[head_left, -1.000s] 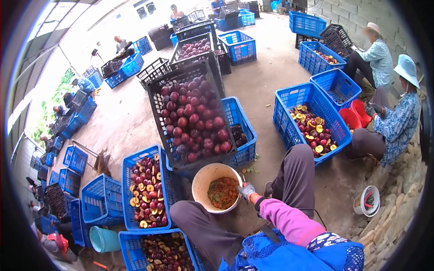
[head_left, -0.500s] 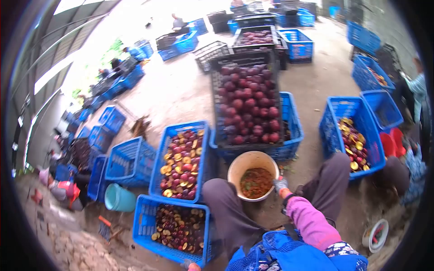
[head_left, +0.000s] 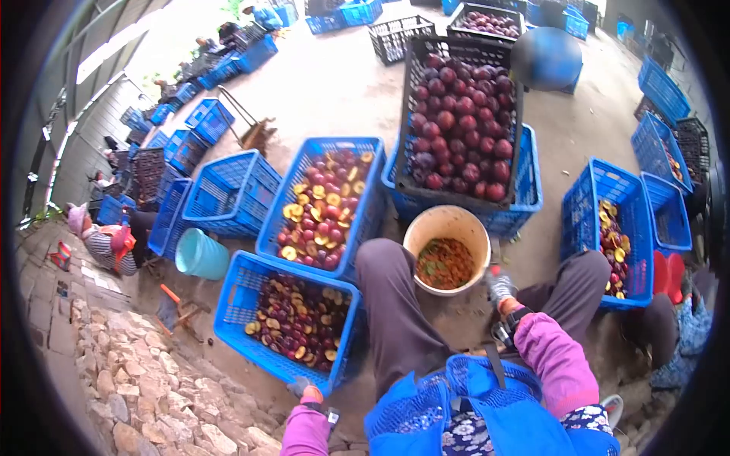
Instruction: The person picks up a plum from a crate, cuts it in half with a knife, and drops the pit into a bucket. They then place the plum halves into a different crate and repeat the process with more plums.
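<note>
My left hand [head_left: 304, 387], in a grey glove, is closed at the near rim of a blue crate [head_left: 228, 315] of dark halved plums. My right hand [head_left: 500, 287], gloved with orange at the wrist, is held low between my knees, just right of a cream bucket [head_left: 411, 235] with reddish-brown scraps inside. Its fingers are curled, with a small red spot at their tips; I cannot tell what they hold. Past the bucket, a black crate [head_left: 412, 99] of whole plums [head_left: 464, 125] leans on a blue crate [head_left: 530, 171]. Another blue crate [head_left: 274, 205] holds cut plums [head_left: 323, 209].
A turquoise bucket [head_left: 201, 253] and a blue crate [head_left: 228, 194] stand on the left. At right is a blue crate [head_left: 582, 220] with more halves, beside a person's blue sleeve [head_left: 688, 334]. Rocks [head_left: 152, 380] lie lower left, and another person [head_left: 106, 243] sits far left.
The view has tilted down, so the crates and bucket appear higher. My right hand has moved away from the bucket's rim toward the right. More of my left arm shows, its hand still at the crate.
</note>
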`<state>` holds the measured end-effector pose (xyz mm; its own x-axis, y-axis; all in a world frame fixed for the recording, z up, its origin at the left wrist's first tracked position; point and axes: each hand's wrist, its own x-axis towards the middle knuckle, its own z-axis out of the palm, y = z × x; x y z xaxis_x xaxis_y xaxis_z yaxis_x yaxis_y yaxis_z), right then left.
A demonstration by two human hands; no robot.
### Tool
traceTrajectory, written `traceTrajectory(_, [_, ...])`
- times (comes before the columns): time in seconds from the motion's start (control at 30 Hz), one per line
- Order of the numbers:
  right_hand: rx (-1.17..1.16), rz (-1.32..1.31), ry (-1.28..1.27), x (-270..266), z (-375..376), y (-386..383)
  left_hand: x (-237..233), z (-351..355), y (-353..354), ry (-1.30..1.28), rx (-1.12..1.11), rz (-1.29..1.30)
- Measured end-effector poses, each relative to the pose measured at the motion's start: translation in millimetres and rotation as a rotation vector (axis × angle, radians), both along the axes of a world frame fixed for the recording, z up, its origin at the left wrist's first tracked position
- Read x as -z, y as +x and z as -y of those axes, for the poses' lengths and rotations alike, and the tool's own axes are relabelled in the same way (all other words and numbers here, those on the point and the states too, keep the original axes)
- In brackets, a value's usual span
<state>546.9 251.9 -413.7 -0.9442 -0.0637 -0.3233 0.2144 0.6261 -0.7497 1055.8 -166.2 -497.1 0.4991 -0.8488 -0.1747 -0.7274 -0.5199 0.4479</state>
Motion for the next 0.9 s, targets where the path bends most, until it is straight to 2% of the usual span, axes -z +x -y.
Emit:
traceTrajectory(0.03, [-0.177,0.174,-0.059,-44,8,19,22,8,13,0.002,0.067,0.007])
traceTrajectory(0.07, [-0.297,0.413,-0.266,-81,13,39,21,7,11,0.002,0.133,0.012])
traceTrajectory(0.13, [-0.670,0.662,-0.252,-74,21,57,-14,-3,-5,0.000,0.033,0.058])
traceTrajectory(0.23, [-1.000,0.807,-0.083,-42,39,86,-66,-22,-35,-0.002,-0.013,0.139])
traceTrajectory(0.27, [-1.131,0.774,-0.043,-27,43,95,-67,-25,-33,0.018,-0.014,0.156])
traceTrajectory(0.33, [-1.215,0.897,0.120,-18,53,107,-71,-24,-30,0.048,0.010,0.120])
traceTrajectory(0.4, [-1.272,0.631,-0.219,35,46,137,-73,-27,-28,0.071,-0.019,0.081])
traceTrajectory(0.43, [-1.237,0.861,-0.141,19,50,134,-62,-21,-13,0.083,-0.055,0.057])
traceTrajectory(0.47, [-1.232,0.904,-0.141,5,55,126,-51,-17,1,0.094,-0.093,0.035])
traceTrajectory(0.53, [-1.272,1.294,0.180,-17,71,103,-50,-21,11,0.067,-0.116,0.168])
traceTrajectory(0.57, [-1.255,1.210,0.088,-44,81,88,-51,-23,9,0.071,-0.130,0.194])
traceTrajectory(0.6, [-1.077,1.209,-0.099,23,50,139,-52,-25,8,0.073,-0.143,0.215])
traceTrajectory(0.67, [-1.082,1.241,-0.040,36,44,145,-62,-36,20,0.090,-0.166,0.260])
traceTrajectory(0.7, [-1.324,1.022,-0.003,24,51,130,-66,-41,23,0.105,-0.176,0.279])
traceTrajectory(0.73, [-1.324,1.040,0.005,10,59,112,-70,-46,25,0.109,-0.189,0.288])
traceTrajectory(0.8, [-1.027,1.359,0.174,-50,101,63,-77,-55,26,0.134,-0.208,0.300])
traceTrajectory(0.83, [-1.031,1.331,0.163,-14,77,88,-80,-58,26,0.142,-0.212,0.303])
traceTrajectory(0.87, [-1.023,1.332,0.167,-8,70,82,-82,-59,26,0.146,-0.211,0.306])
traceTrajectory(0.9, [-1.181,1.096,0.002,-4,65,76,-82,-61,24,0.152,-0.208,0.306])
